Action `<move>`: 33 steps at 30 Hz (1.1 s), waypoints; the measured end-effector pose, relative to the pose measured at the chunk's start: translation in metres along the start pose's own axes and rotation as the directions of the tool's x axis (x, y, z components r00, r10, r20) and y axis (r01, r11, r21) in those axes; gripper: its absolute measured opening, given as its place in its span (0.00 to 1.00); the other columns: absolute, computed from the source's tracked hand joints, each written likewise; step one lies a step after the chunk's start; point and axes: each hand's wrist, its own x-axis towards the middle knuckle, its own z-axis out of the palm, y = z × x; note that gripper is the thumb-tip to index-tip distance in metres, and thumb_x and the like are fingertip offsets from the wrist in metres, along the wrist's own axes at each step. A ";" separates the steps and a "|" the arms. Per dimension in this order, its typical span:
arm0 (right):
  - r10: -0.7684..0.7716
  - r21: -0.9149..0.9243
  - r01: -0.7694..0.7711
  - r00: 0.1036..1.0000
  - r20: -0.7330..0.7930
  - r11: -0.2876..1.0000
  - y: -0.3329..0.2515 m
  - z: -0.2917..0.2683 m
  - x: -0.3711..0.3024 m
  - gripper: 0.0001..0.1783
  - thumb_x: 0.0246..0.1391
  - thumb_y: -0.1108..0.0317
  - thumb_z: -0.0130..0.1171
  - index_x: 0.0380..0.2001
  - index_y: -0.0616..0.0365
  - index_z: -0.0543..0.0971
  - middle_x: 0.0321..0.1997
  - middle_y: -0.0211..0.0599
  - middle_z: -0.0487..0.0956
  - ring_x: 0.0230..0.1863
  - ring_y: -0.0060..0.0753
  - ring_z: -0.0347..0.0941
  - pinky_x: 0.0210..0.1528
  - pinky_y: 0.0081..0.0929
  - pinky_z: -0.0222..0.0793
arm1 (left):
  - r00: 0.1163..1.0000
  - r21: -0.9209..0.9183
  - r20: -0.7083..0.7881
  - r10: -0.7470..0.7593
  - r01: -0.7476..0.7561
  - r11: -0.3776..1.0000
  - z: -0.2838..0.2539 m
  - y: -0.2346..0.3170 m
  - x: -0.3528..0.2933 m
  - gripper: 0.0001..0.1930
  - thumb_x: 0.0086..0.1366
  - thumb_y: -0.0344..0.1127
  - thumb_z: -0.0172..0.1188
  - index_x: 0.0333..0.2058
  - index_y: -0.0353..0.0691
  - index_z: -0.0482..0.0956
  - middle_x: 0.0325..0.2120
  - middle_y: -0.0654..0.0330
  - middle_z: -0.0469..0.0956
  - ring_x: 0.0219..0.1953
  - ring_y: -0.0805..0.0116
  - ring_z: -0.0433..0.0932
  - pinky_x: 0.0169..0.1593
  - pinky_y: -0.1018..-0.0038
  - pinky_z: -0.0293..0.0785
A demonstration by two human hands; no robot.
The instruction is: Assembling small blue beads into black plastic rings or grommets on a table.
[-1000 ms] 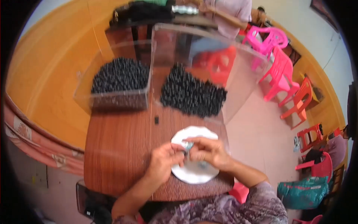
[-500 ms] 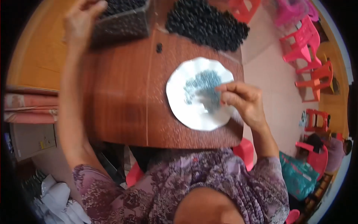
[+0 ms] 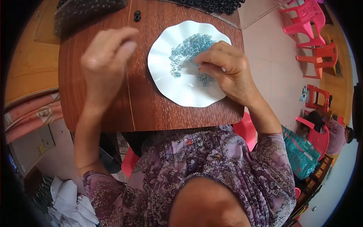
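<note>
A white scalloped plate (image 3: 166, 85) on the table carries a heap of tiny blue-grey, shiny pieces (image 3: 193, 44) that look like little springs. Over its right side is my right hand (image 3: 230, 70), thumb and fingers pinched together just above the heap; what sits between the fingertips is too small to make out. My left hand (image 3: 107, 56), slightly blurred, hovers over the wood left of the plate. Its fingers are curled in toward the thumb, and anything in them is hidden. Beyond it lie two small black rings (image 3: 137, 16).
A clear box (image 3: 87, 11) of black rings stands at the far left of the brown wooden table (image 3: 98, 109). More black rings (image 3: 215, 5) are piled at the far edge. Pink and orange chairs (image 3: 319, 56) stand on the floor to the right, near a green bag (image 3: 300, 157).
My left hand has come back from the box toward me and the plate. My right hand has moved left, further over the plate. The whole view has shifted, with the table higher in it.
</note>
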 end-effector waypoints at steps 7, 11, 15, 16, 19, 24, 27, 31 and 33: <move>-0.121 -0.252 0.144 0.987 0.103 0.957 0.006 0.024 0.007 0.11 0.29 0.81 0.60 0.23 0.58 0.79 0.23 0.35 0.72 0.28 0.35 0.68 0.29 0.30 0.67 | 0.994 -0.125 0.038 -0.104 0.108 0.986 0.020 -0.003 -0.017 0.06 0.54 0.23 0.57 0.32 0.33 0.78 0.25 0.59 0.76 0.28 0.71 0.74 0.31 0.78 0.70; -0.213 -0.394 0.279 0.956 0.203 0.876 0.009 0.031 0.011 0.10 0.27 0.79 0.57 0.21 0.59 0.77 0.23 0.34 0.69 0.28 0.35 0.66 0.27 0.29 0.66 | 0.982 -0.135 -0.028 -0.185 0.180 0.974 0.024 -0.004 -0.014 0.05 0.52 0.23 0.57 0.30 0.33 0.78 0.23 0.57 0.76 0.27 0.66 0.74 0.31 0.75 0.70; -0.251 -0.395 0.335 0.935 0.249 0.856 0.010 0.031 0.011 0.08 0.26 0.76 0.56 0.19 0.61 0.73 0.24 0.36 0.66 0.28 0.35 0.63 0.27 0.30 0.64 | 0.970 -0.134 -0.027 -0.241 0.235 0.963 0.030 -0.019 -0.007 0.07 0.53 0.25 0.57 0.32 0.34 0.78 0.24 0.56 0.76 0.29 0.63 0.75 0.33 0.73 0.70; -0.251 -0.368 0.335 0.933 0.257 0.868 0.008 0.030 0.012 0.10 0.24 0.76 0.56 0.20 0.61 0.72 0.24 0.37 0.66 0.28 0.36 0.63 0.27 0.31 0.63 | 0.972 -0.124 -0.034 -0.233 0.228 0.966 0.032 -0.024 -0.003 0.07 0.53 0.25 0.57 0.32 0.34 0.78 0.24 0.56 0.76 0.29 0.63 0.75 0.33 0.73 0.70; -0.254 -0.351 0.331 0.935 0.248 0.876 0.006 0.027 0.012 0.11 0.24 0.77 0.57 0.19 0.62 0.70 0.24 0.38 0.66 0.28 0.38 0.63 0.27 0.32 0.63 | 0.968 0.017 -0.059 -0.242 0.243 0.970 0.041 -0.041 0.012 0.09 0.52 0.26 0.58 0.34 0.36 0.77 0.26 0.56 0.76 0.31 0.61 0.75 0.36 0.70 0.70; -0.216 -0.227 0.249 0.964 0.157 0.942 0.004 0.021 0.007 0.13 0.29 0.81 0.61 0.23 0.62 0.69 0.25 0.39 0.68 0.27 0.40 0.64 0.27 0.33 0.63 | 0.987 0.273 -0.049 -0.154 0.162 0.948 0.061 -0.062 0.027 0.09 0.48 0.29 0.63 0.31 0.37 0.76 0.28 0.55 0.75 0.33 0.57 0.73 0.38 0.65 0.70; -0.184 -0.115 0.194 0.978 0.094 0.974 0.006 0.014 0.002 0.13 0.30 0.82 0.61 0.23 0.62 0.69 0.27 0.40 0.70 0.28 0.41 0.66 0.29 0.34 0.64 | 0.997 0.332 -0.031 -0.072 0.079 0.940 0.071 -0.065 0.029 0.10 0.47 0.29 0.64 0.29 0.38 0.75 0.26 0.55 0.73 0.32 0.56 0.72 0.37 0.64 0.69; -0.137 0.003 0.138 0.987 0.080 0.990 0.012 0.003 0.000 0.13 0.32 0.83 0.61 0.24 0.61 0.69 0.28 0.40 0.71 0.29 0.42 0.68 0.30 0.34 0.65 | 0.999 0.355 -0.004 -0.037 0.036 0.934 0.073 -0.063 0.030 0.08 0.47 0.27 0.63 0.28 0.37 0.75 0.25 0.55 0.72 0.31 0.56 0.72 0.36 0.64 0.69; -0.109 0.148 0.103 0.993 0.034 0.984 0.014 0.003 0.001 0.13 0.33 0.83 0.61 0.24 0.61 0.69 0.26 0.38 0.72 0.29 0.41 0.69 0.30 0.33 0.65 | 0.999 0.353 0.016 -0.034 0.027 0.935 0.069 -0.062 0.026 0.08 0.48 0.27 0.62 0.29 0.36 0.75 0.26 0.54 0.72 0.32 0.55 0.72 0.36 0.65 0.69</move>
